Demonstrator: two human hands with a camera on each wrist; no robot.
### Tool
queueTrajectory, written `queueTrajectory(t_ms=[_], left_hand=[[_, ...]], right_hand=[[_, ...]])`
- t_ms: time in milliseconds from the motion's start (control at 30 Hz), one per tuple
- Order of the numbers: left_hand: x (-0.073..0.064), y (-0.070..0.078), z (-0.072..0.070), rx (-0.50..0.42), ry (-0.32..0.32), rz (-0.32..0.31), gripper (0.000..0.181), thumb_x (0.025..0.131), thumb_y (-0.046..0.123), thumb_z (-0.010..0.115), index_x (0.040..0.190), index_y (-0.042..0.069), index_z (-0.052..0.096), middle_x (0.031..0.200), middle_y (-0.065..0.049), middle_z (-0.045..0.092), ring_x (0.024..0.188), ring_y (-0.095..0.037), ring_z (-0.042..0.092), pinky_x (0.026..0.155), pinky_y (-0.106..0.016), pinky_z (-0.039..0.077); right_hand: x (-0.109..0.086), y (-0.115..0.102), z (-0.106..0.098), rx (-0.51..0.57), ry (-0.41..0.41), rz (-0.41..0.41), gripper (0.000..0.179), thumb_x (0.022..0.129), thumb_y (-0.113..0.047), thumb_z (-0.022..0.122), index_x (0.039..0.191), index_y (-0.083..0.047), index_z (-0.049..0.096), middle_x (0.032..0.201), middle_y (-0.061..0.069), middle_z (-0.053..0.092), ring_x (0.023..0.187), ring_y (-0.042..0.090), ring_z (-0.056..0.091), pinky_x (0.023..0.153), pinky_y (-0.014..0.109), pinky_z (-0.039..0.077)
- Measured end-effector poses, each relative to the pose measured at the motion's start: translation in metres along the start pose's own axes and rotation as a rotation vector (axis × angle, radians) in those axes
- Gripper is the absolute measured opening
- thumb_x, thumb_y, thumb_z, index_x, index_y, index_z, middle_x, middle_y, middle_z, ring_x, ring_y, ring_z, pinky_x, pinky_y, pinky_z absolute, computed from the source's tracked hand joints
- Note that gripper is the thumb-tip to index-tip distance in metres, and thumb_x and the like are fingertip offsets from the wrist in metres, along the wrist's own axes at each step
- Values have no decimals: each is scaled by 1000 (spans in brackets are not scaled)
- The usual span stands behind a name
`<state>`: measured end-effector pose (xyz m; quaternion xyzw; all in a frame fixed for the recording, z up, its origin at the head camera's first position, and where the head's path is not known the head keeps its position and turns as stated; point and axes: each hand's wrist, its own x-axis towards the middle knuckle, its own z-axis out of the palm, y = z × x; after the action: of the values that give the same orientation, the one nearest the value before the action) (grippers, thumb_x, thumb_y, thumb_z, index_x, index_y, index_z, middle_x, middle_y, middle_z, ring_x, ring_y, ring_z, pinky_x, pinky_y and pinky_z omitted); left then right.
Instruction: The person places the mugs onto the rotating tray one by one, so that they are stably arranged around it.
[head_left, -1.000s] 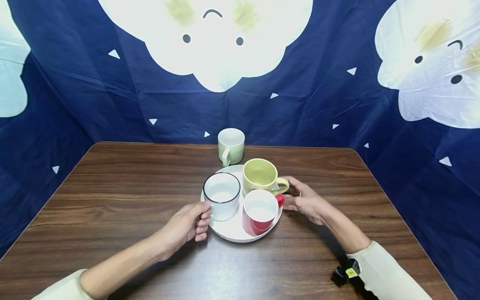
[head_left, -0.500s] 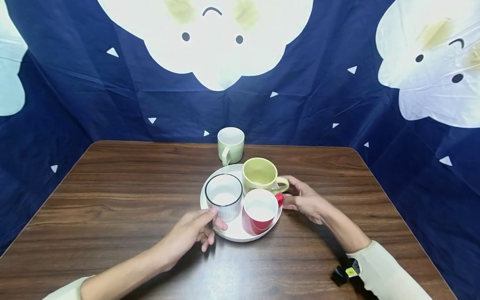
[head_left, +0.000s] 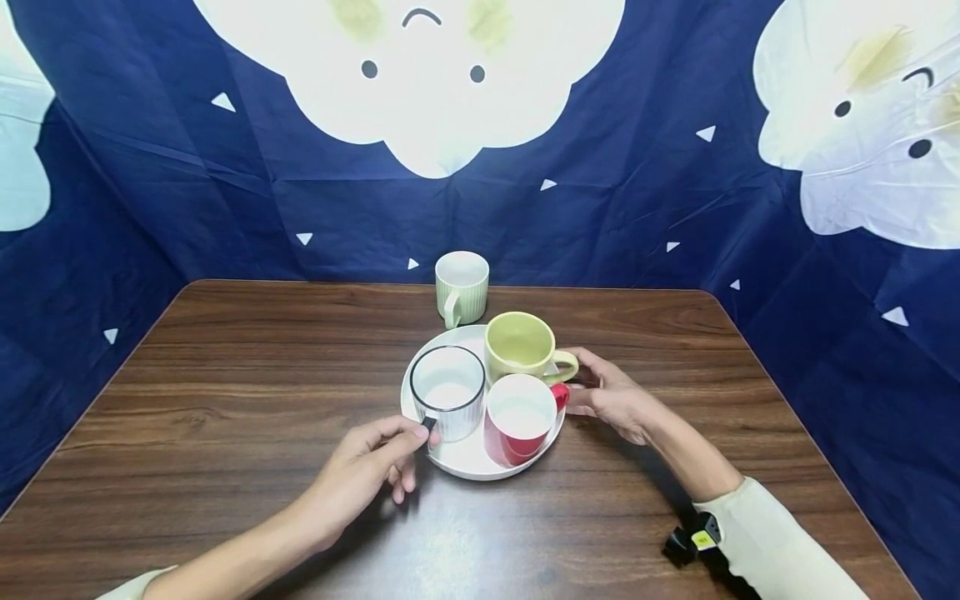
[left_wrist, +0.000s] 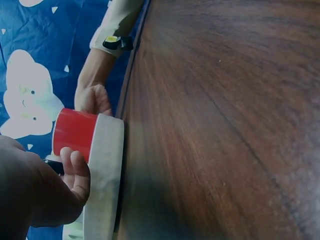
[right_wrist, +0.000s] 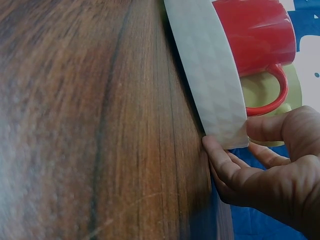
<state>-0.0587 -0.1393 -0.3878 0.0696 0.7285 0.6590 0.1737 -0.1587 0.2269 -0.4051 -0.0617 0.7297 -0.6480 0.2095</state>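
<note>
A round white tray [head_left: 471, 467] with a raised rim lies on the table and holds three mugs. A white ribbed mug with a black rim [head_left: 450, 421] is on its left side, its black-edged handle toward my left hand [head_left: 367, 458]. My left thumb and forefinger pinch that handle; the other fingers hang loosely below. A red mug [head_left: 517, 446] stands front right, and a yellow-green mug [head_left: 517, 346] behind it; both handles point right. At the right edge, my right hand [head_left: 611, 400] grips the tray's rim, thumb on top and fingers against its outside in the right wrist view.
A pale green ribbed mug [head_left: 462, 296] stands on the brown wooden table [head_left: 262, 375] just behind the tray. Dark blue cloth [head_left: 337, 208] with white clouds hangs beyond the table's back and side edges. A small black device [head_left: 693, 540] is strapped near the right sleeve.
My left hand loosened from the black-rimmed mug, its fingers spreading, then came back to the handle. That mug turned and shifted slightly right. My right hand stayed at the tray's rim.
</note>
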Motion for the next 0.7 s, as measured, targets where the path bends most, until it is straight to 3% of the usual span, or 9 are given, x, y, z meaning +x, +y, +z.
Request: queueTrajectory(t_ms=[200,433,533,667,700], left_hand=[[0,-1,4,6,-19,-6,37,114,26,66,131,-7,75,74,-3,70,66,-13,68,60,-27,58],[-1,-4,11,-51,-78,-28,40,114,24,66,138,-7,73,77,-9,79,64,-15,73,56,-25,56],[-1,-6,13,-80,-111,-9,40,115,21,64,139,-10,71,83,-17,80,65,-15,75,59,-28,60],[-2,-6,18,-102,-138,17,40,114,19,64,138,-13,70,114,-28,83,69,-15,78,62,-32,65],[-2,-6,19,-105,-146,18,40,114,19,64,138,-13,70,112,-29,83,68,-15,78,62,-32,66]], right_hand=[[0,1,-1,11,-3,-2,71,99,13,68,163,1,42,155,27,56,130,20,69,112,41,63],[2,1,-1,11,-4,4,70,99,13,67,164,0,42,158,29,53,132,22,68,113,41,63],[2,1,-1,4,4,15,71,99,13,66,164,-1,42,158,29,52,134,24,68,113,42,63],[2,0,-1,-5,1,12,71,99,13,66,164,-1,42,160,30,51,136,25,67,113,43,63],[1,0,-1,-7,-1,9,71,99,12,66,164,0,42,159,30,51,136,25,67,114,43,63]])
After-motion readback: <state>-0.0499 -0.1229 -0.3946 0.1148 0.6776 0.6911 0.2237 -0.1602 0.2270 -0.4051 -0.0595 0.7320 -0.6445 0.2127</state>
